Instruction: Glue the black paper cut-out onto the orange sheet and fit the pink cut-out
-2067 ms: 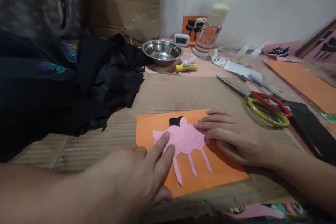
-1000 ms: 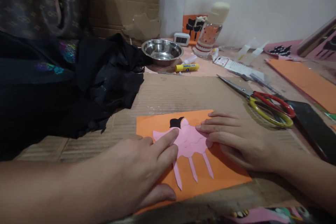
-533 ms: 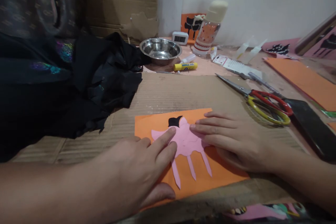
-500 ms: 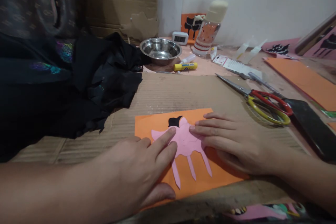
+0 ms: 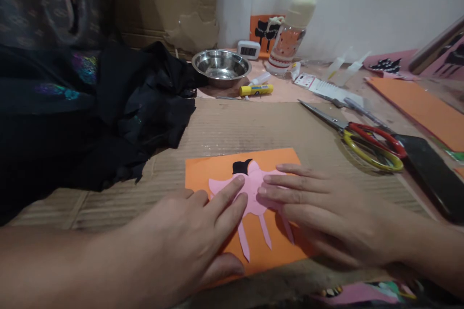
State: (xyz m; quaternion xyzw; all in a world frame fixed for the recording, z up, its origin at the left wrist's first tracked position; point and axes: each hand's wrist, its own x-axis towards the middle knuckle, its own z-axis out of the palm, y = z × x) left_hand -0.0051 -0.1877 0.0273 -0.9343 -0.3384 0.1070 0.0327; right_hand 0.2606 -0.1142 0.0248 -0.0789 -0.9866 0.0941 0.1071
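Observation:
An orange sheet of paper (image 5: 213,166) lies on the cardboard in front of me. On it is a pink paper cutout (image 5: 255,205) with a scalloped edge and several pointed strips hanging below, and a small black paper piece (image 5: 239,167) at its top. My left hand (image 5: 203,231) presses its stretched fingertips on the middle of the cutout, its thumb resting on the orange sheet. My right hand (image 5: 322,207) lies with fingers extended over the cutout's right side, hiding that part and the sheet's right corner.
Scissors (image 5: 344,128) with red and yellow handles lie at right beside a black phone-like object (image 5: 431,174). Behind are a metal bowl (image 5: 222,75), a yellow glue stick (image 5: 256,90), a bottle (image 5: 290,38) and a small digital clock (image 5: 248,50). Black fabric (image 5: 108,120) covers the left.
My right hand has slid slightly down and its fingers have moved further over the right side of the pink cutout. My left hand has stayed almost in place.

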